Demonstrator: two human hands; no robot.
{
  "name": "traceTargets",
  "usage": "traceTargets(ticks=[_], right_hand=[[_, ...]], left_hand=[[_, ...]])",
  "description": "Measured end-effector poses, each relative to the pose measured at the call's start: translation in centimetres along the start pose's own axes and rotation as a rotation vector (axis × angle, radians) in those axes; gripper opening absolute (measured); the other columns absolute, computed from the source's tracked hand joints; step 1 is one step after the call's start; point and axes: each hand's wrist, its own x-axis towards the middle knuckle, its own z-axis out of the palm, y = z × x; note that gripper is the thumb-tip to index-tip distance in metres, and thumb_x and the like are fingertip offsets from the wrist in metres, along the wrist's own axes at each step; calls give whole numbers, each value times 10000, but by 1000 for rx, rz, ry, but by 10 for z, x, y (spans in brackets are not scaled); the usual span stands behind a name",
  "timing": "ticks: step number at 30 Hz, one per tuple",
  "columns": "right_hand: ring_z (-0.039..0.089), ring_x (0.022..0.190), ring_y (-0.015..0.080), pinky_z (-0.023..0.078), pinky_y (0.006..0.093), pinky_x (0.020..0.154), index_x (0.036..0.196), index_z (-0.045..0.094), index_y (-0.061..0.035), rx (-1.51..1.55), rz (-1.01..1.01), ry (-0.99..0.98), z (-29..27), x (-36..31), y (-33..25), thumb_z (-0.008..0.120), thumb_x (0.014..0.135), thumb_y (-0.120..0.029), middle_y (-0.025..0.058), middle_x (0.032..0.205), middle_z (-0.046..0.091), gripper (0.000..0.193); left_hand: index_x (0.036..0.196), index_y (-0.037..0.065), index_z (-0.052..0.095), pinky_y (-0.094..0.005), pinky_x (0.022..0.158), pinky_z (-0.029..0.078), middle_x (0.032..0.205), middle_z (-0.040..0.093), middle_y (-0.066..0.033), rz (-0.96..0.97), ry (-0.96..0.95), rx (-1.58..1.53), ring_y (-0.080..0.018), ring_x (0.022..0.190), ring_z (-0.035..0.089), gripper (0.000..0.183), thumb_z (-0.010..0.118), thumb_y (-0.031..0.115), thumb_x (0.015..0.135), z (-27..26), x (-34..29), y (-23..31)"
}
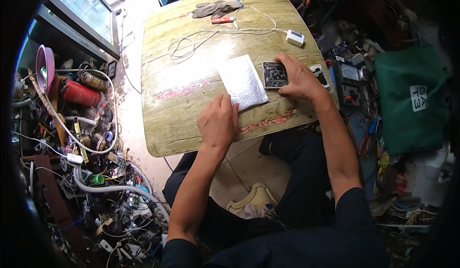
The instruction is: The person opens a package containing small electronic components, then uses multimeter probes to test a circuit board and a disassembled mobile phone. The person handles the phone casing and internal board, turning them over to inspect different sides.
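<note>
My right hand [299, 79] rests over a small dark opened phone or circuit board [274, 74] on the low wooden table [177, 129], fingers gripping its right side. My left hand [218, 122] lies flat near the table's front edge, its fingertips touching the lower corner of a white padded pouch [242, 82] that lies just left of the dark device. Another small dark gadget [320, 75] peeks out to the right of my right hand.
A white charger box [295, 37] with a looping white cable [184, 47], a red lighter-like item [222, 20] and grey gloves [215, 8] sit at the table's far side. Cluttered wires, hoses and a red canister [76, 93] fill the left floor; meters and a green bag [412, 100] crowd the right.
</note>
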Motion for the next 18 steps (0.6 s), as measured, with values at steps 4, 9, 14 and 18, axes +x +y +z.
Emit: traceTargets(ticks=[4,9,14,18], right_hand=[[530,1367,385,413,440,1173,1451,505,-28,-101,-132,67,4,-2,7,905,657,-213,220,1406,588,909],[553,1298,373,414,464,1134,1349,590,-2,-137,-338,289,29,2,-32,879,766,-329,196,1301,643,729],[591,1137,347,427,458,1023,1278,626,-16,-285,-199,340,66,21,-65,806,837,-506,166,1115,700,684],[626,1070,366,452,473,968,1315,579,-21,-257,-134,343,74,28,-82,821,838,-487,193,1060,704,710]], left_hand=[[1220,27,680,-428,716,568,998,745,-176,-80,-4,-199,-302,807,736,383,776,266,936,-1,6,-5],[1229,8,668,-447,714,565,931,736,-190,-146,-1,-353,-319,766,725,403,791,234,919,3,6,-15],[1295,29,631,-468,866,556,1138,722,-189,-30,-68,-240,-361,1026,701,509,828,250,882,-14,3,-2],[1335,33,598,-477,943,532,1242,693,-175,-72,-147,-238,-379,1145,651,614,861,280,838,-11,3,-1]])
